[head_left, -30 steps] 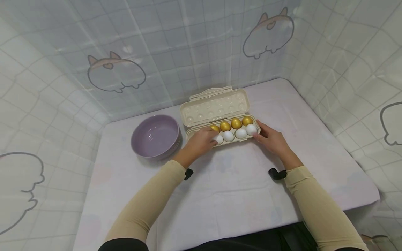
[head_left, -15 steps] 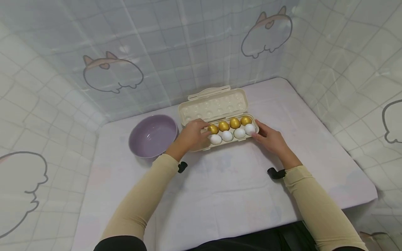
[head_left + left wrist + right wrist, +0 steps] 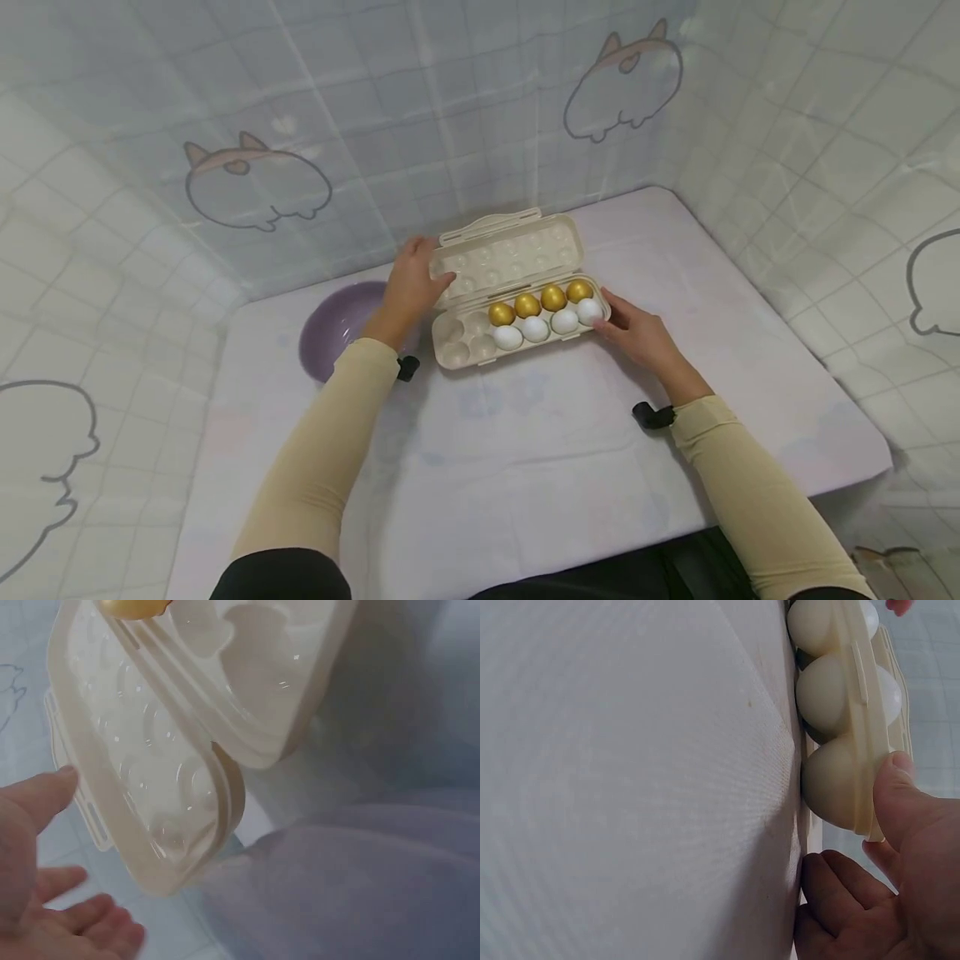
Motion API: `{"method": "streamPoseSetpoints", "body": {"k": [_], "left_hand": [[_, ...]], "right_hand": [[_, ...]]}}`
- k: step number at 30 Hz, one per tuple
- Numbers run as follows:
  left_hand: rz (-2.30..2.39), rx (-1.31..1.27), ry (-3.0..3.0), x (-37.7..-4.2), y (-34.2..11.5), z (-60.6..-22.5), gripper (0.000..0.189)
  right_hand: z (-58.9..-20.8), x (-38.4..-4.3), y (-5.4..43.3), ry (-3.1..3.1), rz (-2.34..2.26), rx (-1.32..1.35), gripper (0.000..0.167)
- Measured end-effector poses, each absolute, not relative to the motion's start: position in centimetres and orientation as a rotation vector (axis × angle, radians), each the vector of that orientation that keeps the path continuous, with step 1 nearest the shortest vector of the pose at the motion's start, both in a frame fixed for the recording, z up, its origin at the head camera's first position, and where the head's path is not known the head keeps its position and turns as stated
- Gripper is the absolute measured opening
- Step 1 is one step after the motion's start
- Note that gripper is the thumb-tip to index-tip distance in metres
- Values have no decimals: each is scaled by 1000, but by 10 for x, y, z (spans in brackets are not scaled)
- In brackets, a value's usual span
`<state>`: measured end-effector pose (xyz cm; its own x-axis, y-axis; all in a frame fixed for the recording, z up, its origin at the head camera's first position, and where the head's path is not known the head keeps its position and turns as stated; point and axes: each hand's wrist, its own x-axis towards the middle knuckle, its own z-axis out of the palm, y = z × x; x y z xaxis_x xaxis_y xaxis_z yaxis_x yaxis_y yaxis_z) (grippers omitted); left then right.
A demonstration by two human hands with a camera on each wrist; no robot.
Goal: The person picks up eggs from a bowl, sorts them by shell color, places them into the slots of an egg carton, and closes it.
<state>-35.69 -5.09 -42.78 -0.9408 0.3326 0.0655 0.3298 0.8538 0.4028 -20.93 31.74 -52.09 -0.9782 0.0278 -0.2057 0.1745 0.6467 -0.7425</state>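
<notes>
A cream plastic egg carton (image 3: pixel 468 333) lies unfolded on the table. Its lid (image 3: pixel 516 254) leans back towards the wall. In the tray, several gold eggs (image 3: pixel 527 306) line the back row and several white eggs (image 3: pixel 535 329) the front row; the cups at the left end hold none. My right hand (image 3: pixel 643 336) grips the carton's right end, thumb (image 3: pixel 896 780) on the rim. Beside the lid's left end my left hand (image 3: pixel 407 287) is spread, holding nothing. In the left wrist view its thumb (image 3: pixel 49 796) overlaps the lid's edge, other fingers apart below.
A purple bowl (image 3: pixel 318 342) stands left of the carton, partly hidden behind my left hand and forearm. A pale cloth (image 3: pixel 525 467) covers the table. Curtains with a grid pattern (image 3: pixel 450 100) hang close behind the table and at both sides.
My left hand has left the eggs at the tray's left side and moved up and left to the lid's end, uncovering the vacant cups. My right hand keeps its grip.
</notes>
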Motion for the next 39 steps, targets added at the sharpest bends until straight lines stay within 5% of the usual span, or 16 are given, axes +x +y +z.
{"method": "streamPoseSetpoints", "body": {"k": [5, 16, 29, 39], "left_hand": [[552, 367, 2877, -357, -56, -433, 91], [739, 332, 2986, -338, -59, -434, 79], [1025, 424, 3129, -294, -55, -428, 66], [973, 781, 3183, -252, -58, -433, 49]], "right_hand": [[-521, -209, 312, 2668, -1229, 162, 78], [-515, -209, 309, 2723, -1181, 126, 77], [-515, -210, 314, 2733, -1160, 116, 77], [-514, -207, 318, 2748, -1135, 78, 77]]}}
